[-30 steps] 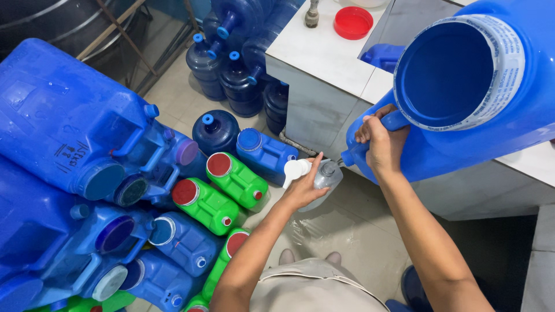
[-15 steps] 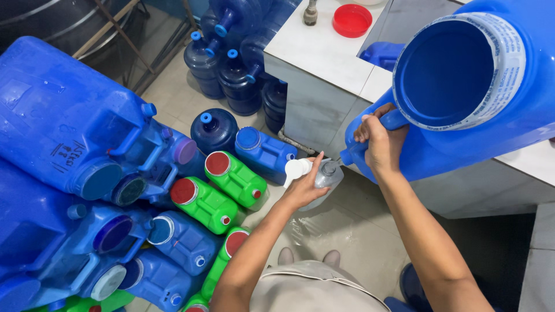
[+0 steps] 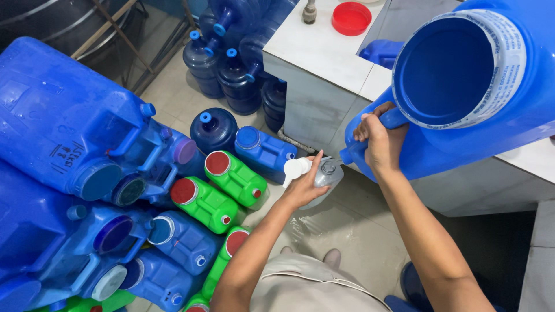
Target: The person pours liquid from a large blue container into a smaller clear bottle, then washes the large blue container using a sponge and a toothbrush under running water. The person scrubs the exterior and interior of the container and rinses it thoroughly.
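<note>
Large blue container (image 3: 491, 121), tipped at desk (image 3: 324, 46) edge: bulky, rigid, likely slippery; right hand (image 3: 378, 138) clasps its handle, left hand (image 3: 303, 185) holds small clear bottle (image 3: 326, 176).

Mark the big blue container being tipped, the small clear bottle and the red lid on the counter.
big blue container (image 3: 520, 110), head view, on its side wall
small clear bottle (image 3: 327, 175), head view, on its shoulder
red lid (image 3: 351, 18), head view, on its top face
</note>
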